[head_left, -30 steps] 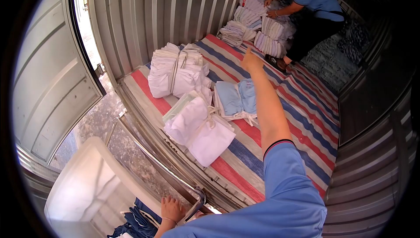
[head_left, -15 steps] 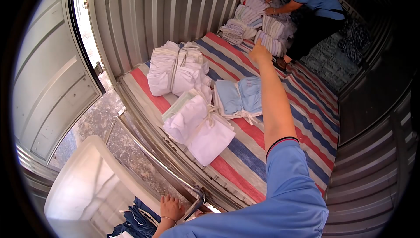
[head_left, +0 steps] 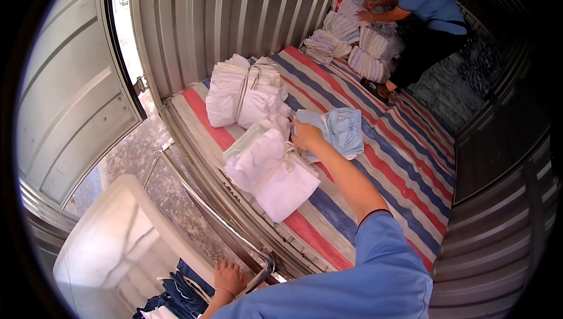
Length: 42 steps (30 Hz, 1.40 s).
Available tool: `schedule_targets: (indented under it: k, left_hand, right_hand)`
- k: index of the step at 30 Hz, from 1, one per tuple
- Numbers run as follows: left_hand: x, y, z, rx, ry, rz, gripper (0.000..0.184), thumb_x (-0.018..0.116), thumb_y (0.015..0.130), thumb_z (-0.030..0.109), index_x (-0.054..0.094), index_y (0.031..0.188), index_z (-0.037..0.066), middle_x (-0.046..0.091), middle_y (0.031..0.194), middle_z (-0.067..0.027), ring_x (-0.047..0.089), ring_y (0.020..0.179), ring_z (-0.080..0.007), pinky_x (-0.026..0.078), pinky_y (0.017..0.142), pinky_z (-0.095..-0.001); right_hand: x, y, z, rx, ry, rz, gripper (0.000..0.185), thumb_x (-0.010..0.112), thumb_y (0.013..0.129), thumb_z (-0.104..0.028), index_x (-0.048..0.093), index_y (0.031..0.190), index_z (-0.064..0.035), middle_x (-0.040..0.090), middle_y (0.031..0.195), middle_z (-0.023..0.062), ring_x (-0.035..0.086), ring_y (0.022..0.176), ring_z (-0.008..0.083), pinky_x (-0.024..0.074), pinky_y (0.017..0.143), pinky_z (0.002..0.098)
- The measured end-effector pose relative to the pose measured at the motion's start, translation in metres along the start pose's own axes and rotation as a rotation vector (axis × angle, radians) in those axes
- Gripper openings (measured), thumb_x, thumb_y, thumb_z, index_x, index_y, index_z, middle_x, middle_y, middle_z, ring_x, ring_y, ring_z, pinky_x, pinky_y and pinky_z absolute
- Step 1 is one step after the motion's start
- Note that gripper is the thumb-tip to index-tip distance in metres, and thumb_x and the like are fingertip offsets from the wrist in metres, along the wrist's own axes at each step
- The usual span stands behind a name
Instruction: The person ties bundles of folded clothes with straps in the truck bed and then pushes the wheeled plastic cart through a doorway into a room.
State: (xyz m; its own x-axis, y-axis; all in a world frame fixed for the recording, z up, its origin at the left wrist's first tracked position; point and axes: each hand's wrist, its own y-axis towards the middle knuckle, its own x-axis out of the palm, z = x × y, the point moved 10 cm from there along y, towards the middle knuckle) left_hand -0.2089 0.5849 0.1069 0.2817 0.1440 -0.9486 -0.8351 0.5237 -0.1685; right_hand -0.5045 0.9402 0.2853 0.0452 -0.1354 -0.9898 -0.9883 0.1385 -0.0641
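My right hand (head_left: 307,135) is over the near left edge of a tied light blue bundle (head_left: 342,132), its fingers curled with the index finger partly out; whether they pinch anything is hidden. Left of it stands a tall tied stack of white cloth (head_left: 243,93). A tied white bundle (head_left: 272,175) lies just nearer to me. My left hand (head_left: 230,277) rests on the rim of a white plastic bin (head_left: 141,213), fingers spread and holding nothing. Inside the bin are dark blue cloths (head_left: 179,295).
A co-worker (head_left: 431,2) bends over piled white bundles (head_left: 363,37) at the back. Bluish bundles (head_left: 446,90) lie behind them. A striped sheet (head_left: 399,172) covers the floor. A metal rail (head_left: 205,201) runs beside the bin; an open door (head_left: 76,96) is at left.
My right hand has come down and left from pointing toward the back piles to the light blue bundle. My left hand stays on the rim. The view has shifted slightly.
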Motion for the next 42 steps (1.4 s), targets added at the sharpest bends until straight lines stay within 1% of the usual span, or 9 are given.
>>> schedule_targets:
  k: [2, 3, 5, 9, 24, 26, 33, 35, 42]
  left_hand:
    - [0.0, 0.0, 0.0, -0.005, -0.002, 0.0, 0.035, 0.059, 0.071, 0.033, 0.068, 0.091, 0.006, 0.062, 0.104, -0.0144, 0.048, 0.117, -0.0297, 0.028, 0.103, -0.0512]
    - [0.001, 0.0, 0.0, 0.0, 0.001, 0.001, 0.035, 0.059, 0.071, 0.033, 0.068, 0.091, 0.006, 0.063, 0.105, -0.0144, 0.048, 0.117, -0.0296, 0.028, 0.103, -0.0512]
    - [0.001, 0.001, 0.0, 0.004, 0.004, -0.001, 0.035, 0.059, 0.071, 0.033, 0.068, 0.091, 0.006, 0.063, 0.105, -0.0144, 0.048, 0.117, -0.0296, 0.028, 0.103, -0.0512]
    - [-0.001, 0.0, 0.002, 0.009, 0.006, -0.017, 0.035, 0.059, 0.071, 0.033, 0.068, 0.091, 0.006, 0.063, 0.105, -0.0143, 0.049, 0.117, -0.0289, 0.029, 0.103, -0.0504]
    - [-0.007, 0.002, 0.002, 0.017, 0.011, -0.001, 0.034, 0.059, 0.071, 0.034, 0.068, 0.09, 0.006, 0.064, 0.103, -0.0137, 0.049, 0.116, -0.0288, 0.029, 0.102, -0.0499]
    - [-0.003, 0.0, 0.002, 0.017, 0.008, -0.014, 0.034, 0.059, 0.071, 0.034, 0.068, 0.09, 0.006, 0.064, 0.103, -0.0138, 0.049, 0.116, -0.0288, 0.029, 0.102, -0.0499]
    - [-0.003, 0.0, 0.002, 0.015, 0.011, 0.0, 0.035, 0.059, 0.071, 0.034, 0.068, 0.09, 0.006, 0.064, 0.102, -0.0134, 0.05, 0.115, -0.0288, 0.029, 0.102, -0.0497]
    - [-0.003, 0.0, 0.001, 0.018, 0.013, 0.008, 0.035, 0.059, 0.071, 0.034, 0.068, 0.09, 0.006, 0.064, 0.102, -0.0134, 0.05, 0.114, -0.0289, 0.029, 0.102, -0.0496]
    - [-0.003, 0.0, 0.002, 0.016, 0.027, -0.011, 0.035, 0.059, 0.071, 0.035, 0.069, 0.091, 0.007, 0.065, 0.101, -0.0126, 0.05, 0.115, -0.0291, 0.029, 0.103, -0.0499]
  right_hand:
    - [0.053, -0.007, -0.01, -0.05, 0.079, 0.079, 0.032, 0.052, 0.08, -0.018, 0.059, 0.108, -0.0048, 0.063, 0.101, 0.0214, 0.061, 0.093, 0.0371, 0.0479, 0.08, 0.0461]
    - [0.064, -0.017, -0.015, -0.051, 0.078, 0.077, 0.032, 0.052, 0.08, -0.018, 0.059, 0.108, -0.0048, 0.063, 0.101, 0.0214, 0.061, 0.093, 0.0371, 0.0479, 0.08, 0.0461]
    - [0.045, -0.037, -0.015, -0.058, 0.316, 0.38, 0.02, 0.048, 0.081, -0.014, 0.061, 0.092, -0.0033, 0.064, 0.094, 0.0209, 0.061, 0.088, 0.0386, 0.0475, 0.077, 0.0473]
    - [0.052, -0.035, -0.003, -0.004, 0.312, 0.337, 0.021, 0.045, 0.082, -0.014, 0.061, 0.091, -0.0028, 0.064, 0.091, 0.0186, 0.06, 0.087, 0.038, 0.0477, 0.076, 0.0471]
    - [0.058, -0.029, 0.0, 0.003, 0.273, 0.357, 0.02, 0.047, 0.082, -0.014, 0.061, 0.089, -0.0014, 0.064, 0.088, 0.0215, 0.061, 0.085, 0.0376, 0.0483, 0.077, 0.0467]
    - [0.056, -0.031, 0.001, -0.007, 0.285, 0.407, 0.014, 0.049, 0.08, -0.011, 0.059, 0.082, -0.0014, 0.064, 0.084, 0.021, 0.062, 0.082, 0.0376, 0.0481, 0.074, 0.0459]
    - [0.056, -0.031, 0.0, -0.007, 0.266, 0.404, 0.015, 0.05, 0.08, -0.012, 0.06, 0.084, -0.0018, 0.064, 0.085, 0.0203, 0.062, 0.083, 0.0368, 0.0483, 0.075, 0.0455]
    - [0.06, -0.029, 0.002, 0.019, 0.261, 0.354, 0.02, 0.048, 0.081, -0.014, 0.061, 0.09, -0.0011, 0.064, 0.089, 0.0211, 0.061, 0.087, 0.0371, 0.0482, 0.078, 0.0461]
    - [0.057, -0.03, 0.001, 0.022, 0.26, 0.36, 0.019, 0.048, 0.082, -0.013, 0.061, 0.09, -0.0016, 0.064, 0.089, 0.0208, 0.061, 0.087, 0.0369, 0.0483, 0.077, 0.0461]
